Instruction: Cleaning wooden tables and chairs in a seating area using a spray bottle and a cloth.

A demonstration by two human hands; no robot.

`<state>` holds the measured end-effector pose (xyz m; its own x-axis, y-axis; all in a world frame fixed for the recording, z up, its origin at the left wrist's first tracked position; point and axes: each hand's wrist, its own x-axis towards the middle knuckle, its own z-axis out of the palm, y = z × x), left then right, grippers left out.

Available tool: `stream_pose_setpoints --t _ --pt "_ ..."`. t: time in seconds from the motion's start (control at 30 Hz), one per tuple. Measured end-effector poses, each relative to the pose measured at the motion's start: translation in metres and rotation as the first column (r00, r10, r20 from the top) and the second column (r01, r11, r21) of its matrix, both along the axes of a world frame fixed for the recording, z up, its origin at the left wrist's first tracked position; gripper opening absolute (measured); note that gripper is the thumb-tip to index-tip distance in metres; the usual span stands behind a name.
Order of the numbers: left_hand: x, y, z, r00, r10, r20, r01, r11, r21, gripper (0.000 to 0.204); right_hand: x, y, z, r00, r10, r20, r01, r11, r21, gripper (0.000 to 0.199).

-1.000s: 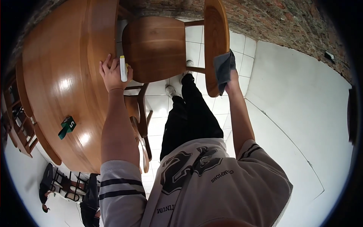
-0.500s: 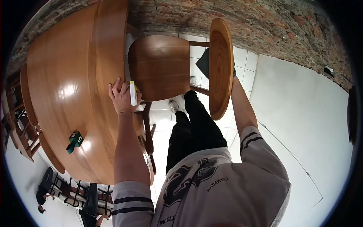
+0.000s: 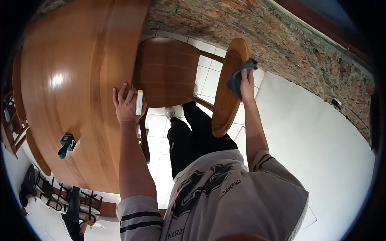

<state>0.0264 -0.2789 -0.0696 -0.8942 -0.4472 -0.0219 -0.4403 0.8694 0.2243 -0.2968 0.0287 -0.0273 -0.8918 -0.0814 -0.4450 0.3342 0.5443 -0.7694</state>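
A dark grey cloth (image 3: 234, 83) is pressed against the oval wooden backrest (image 3: 227, 90) of a chair. Closed over that cloth, my right hand (image 3: 247, 85) lies at the backrest's outer side. My left hand (image 3: 128, 103) is at the edge of the wooden table (image 3: 86, 120), some fingers spread on the wood. Between its thumb and forefinger sits a white and yellow piece, which looks like a spray bottle (image 3: 139, 103) seen from above; its lower part is hidden. The chair's brown seat (image 3: 167, 72) reaches toward the table edge.
A small dark green block with a strap (image 3: 67, 143) stands on the table. Other chairs (image 3: 37, 152) line its far left side. A rough brick wall (image 3: 273, 36) runs along the top. Two people (image 3: 73, 215) are among black-framed furniture at lower left.
My right hand has come from behind the backrest up to its top edge, bringing the cloth into fuller view. The backrest looks more tilted, and the whole view has shifted slightly.
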Motion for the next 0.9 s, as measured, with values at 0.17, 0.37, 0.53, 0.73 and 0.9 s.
stream_pose_setpoints --t 0.17,0.37,0.53,0.73,0.9 --pt "-0.004 0.002 0.002 1.000 0.010 0.022 -0.010 1.000 -0.001 0.024 -0.097 -0.044 -0.014 0.966 0.249 0.068 -0.249 0.968 0.003 0.029" --pt "-0.004 0.002 -0.004 1.000 -0.009 0.004 0.009 1.000 -0.001 0.027 -0.152 0.006 -0.071 0.874 0.101 0.475 0.086 0.930 -0.357 0.039" --pt "0.006 0.005 -0.009 1.000 0.006 0.024 -0.005 1.000 -0.029 0.028 -0.116 -0.023 -0.037 0.913 -0.023 0.406 0.211 0.880 -0.425 0.038" --pt "0.004 0.005 -0.012 1.000 -0.005 0.021 0.006 0.999 -0.054 0.028 -0.082 -0.040 -0.012 0.966 0.245 -0.085 -0.251 0.966 -0.063 0.036" --pt "-0.001 0.004 -0.012 1.000 -0.010 0.018 0.011 0.998 -0.069 0.026 -0.130 -0.069 -0.009 0.827 0.555 -0.093 -0.477 0.778 0.408 0.029"
